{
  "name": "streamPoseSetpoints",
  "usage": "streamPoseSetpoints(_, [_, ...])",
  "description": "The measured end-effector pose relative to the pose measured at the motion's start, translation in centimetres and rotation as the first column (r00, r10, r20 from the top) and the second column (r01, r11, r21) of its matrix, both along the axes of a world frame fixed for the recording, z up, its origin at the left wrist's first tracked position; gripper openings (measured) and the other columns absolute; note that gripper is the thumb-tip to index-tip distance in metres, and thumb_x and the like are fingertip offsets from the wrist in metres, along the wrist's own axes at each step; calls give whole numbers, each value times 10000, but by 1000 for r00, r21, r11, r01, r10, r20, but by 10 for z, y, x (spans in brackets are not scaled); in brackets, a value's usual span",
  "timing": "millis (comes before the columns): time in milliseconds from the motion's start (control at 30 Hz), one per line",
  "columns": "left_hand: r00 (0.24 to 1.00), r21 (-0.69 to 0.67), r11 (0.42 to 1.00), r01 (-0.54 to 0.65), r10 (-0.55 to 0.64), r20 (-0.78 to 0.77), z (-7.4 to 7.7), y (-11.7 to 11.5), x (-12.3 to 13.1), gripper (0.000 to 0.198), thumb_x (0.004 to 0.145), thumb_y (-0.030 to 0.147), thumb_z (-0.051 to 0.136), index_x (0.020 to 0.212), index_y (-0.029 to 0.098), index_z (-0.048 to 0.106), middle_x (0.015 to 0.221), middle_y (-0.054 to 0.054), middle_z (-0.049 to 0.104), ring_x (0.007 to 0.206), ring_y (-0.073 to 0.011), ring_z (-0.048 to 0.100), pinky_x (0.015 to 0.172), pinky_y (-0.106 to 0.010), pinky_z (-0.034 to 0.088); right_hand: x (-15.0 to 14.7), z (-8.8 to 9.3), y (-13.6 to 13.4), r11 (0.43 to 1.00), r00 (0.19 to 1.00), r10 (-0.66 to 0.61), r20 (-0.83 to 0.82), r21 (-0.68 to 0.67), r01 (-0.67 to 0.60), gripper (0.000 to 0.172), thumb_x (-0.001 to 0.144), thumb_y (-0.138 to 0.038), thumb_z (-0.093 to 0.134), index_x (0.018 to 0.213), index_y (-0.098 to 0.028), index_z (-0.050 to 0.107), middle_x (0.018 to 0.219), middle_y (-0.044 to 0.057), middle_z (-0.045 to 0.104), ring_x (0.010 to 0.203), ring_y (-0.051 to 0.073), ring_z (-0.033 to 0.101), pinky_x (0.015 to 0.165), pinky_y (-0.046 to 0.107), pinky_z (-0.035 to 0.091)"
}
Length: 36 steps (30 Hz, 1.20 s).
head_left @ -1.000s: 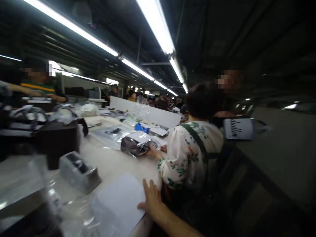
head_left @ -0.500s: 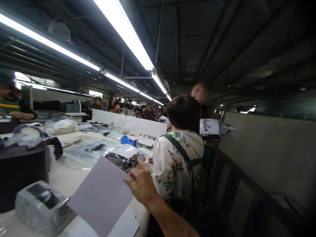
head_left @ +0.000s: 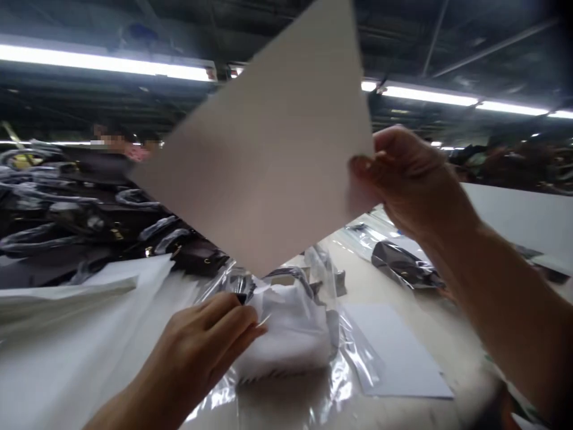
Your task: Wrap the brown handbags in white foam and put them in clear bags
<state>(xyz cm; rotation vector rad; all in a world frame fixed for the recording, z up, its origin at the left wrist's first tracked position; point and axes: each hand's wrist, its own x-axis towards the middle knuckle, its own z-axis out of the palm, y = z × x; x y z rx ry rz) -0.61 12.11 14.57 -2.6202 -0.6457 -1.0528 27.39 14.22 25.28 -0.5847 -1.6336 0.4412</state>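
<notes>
My right hand (head_left: pixel 403 173) pinches a pale sheet of card (head_left: pixel 277 143) by its lower right corner. The card is raised and tilted, and it covers the middle of the view. Lower left, my left hand (head_left: pixel 210 334) is closed on the mouth of a clear plastic bag (head_left: pixel 342 382). Inside the plastic stands a dark handbag (head_left: pixel 282 397) with white wrapping (head_left: pixel 286 325) at its top. The card's lowest corner appears just above this wrapping; whether they touch I cannot tell.
Dark handbags (head_left: pixel 89 221) with wrapped handles are piled at the left. White sheets or sleeves (head_left: pixel 80 340) lie in front of them. Another white card (head_left: pixel 398 352) lies on the table (head_left: pixel 441 352) to the right. Beyond it are a dark plastic-wrapped item (head_left: pixel 398 263) and a white partition (head_left: pixel 519 215).
My view has swung left, from the co-worker in a floral top toward the handbag pile. The card has been raised in my right hand. My left hand has come into view on the plastic bag.
</notes>
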Motion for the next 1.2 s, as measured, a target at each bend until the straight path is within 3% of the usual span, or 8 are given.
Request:
streamPoseSetpoints(100, [1000, -19, 1000, 14, -14, -12, 4, 0, 5, 72, 826, 181, 554, 760, 160, 574, 633, 10, 452, 564, -96, 433, 534, -221, 338, -19, -12, 14, 974, 985, 81, 152, -224, -45, 148, 774, -288, 633, 794, -164, 555, 678, -35, 610, 548, 78, 569, 502, 186, 458])
streamPoseSetpoints(267, [999, -22, 999, 35, -36, -28, 0, 6, -3, 152, 838, 193, 531, 701, 152, 580, 631, 10, 415, 570, -94, 388, 525, -220, 304, 1, -19, 30, 806, 828, 326, 456, -592, 9, 255, 788, -386, 605, 894, -154, 593, 756, 19, 640, 630, 125, 606, 549, 215, 477])
streamPoseSetpoints(500, [993, 4, 1000, -12, 12, -117, 7, 15, 0, 253, 872, 252, 474, 652, 156, 555, 614, 27, 405, 529, -76, 340, 486, -213, 263, 8, -5, 54, 727, 535, 508, 675, -669, 154, 218, 784, -367, 602, 808, -151, 624, 659, -25, 566, 573, 81, 519, 535, 188, 403])
streamPoseSetpoints(667, [986, 31, 998, -51, 55, -155, 17, 17, 8, 289, 885, 277, 441, 651, 157, 563, 612, 28, 423, 518, -72, 342, 473, -214, 249, -37, -34, 57, 730, 391, 602, 696, -679, 83, 156, 754, -263, 610, 680, -129, 638, 550, -61, 531, 483, 46, 436, 448, 163, 313])
streamPoseSetpoints(867, [987, -21, 997, -70, 66, -148, 24, 25, 12, 294, 886, 275, 426, 662, 159, 576, 617, 24, 447, 542, -78, 376, 496, -206, 295, -73, -85, 52, 712, 448, 598, 664, -697, 82, 180, 516, 38, 678, 498, -130, 616, 402, -98, 501, 340, 25, 345, 343, 150, 228])
streamPoseSetpoints(1033, [992, -126, 991, -36, 20, -128, 25, 31, 11, 226, 864, 273, 469, 716, 157, 595, 678, 16, 514, 586, -74, 458, 536, -190, 349, -76, -95, 57, 674, 475, 623, 621, -735, 77, 203, 490, 85, 648, 523, -113, 620, 408, -82, 549, 304, 47, 406, 324, 149, 308])
streamPoseSetpoints(1133, [994, -145, 989, -33, 17, -108, 26, 33, 10, 196, 854, 259, 480, 736, 158, 599, 691, 13, 532, 599, -78, 485, 545, -191, 359, -75, -84, 64, 744, 600, 513, 614, -667, 47, 258, 386, 97, 683, 488, -119, 585, 420, -87, 554, 381, 64, 479, 392, 156, 380])
streamPoseSetpoints(1200, [995, -139, 990, -22, 9, -96, 27, 34, 10, 180, 847, 247, 488, 733, 157, 594, 690, 15, 535, 581, -74, 482, 533, -191, 352, -75, -75, 73, 845, 770, 287, 570, -530, 77, 266, 389, 65, 702, 459, -139, 546, 404, -100, 527, 386, 64, 469, 410, 164, 384])
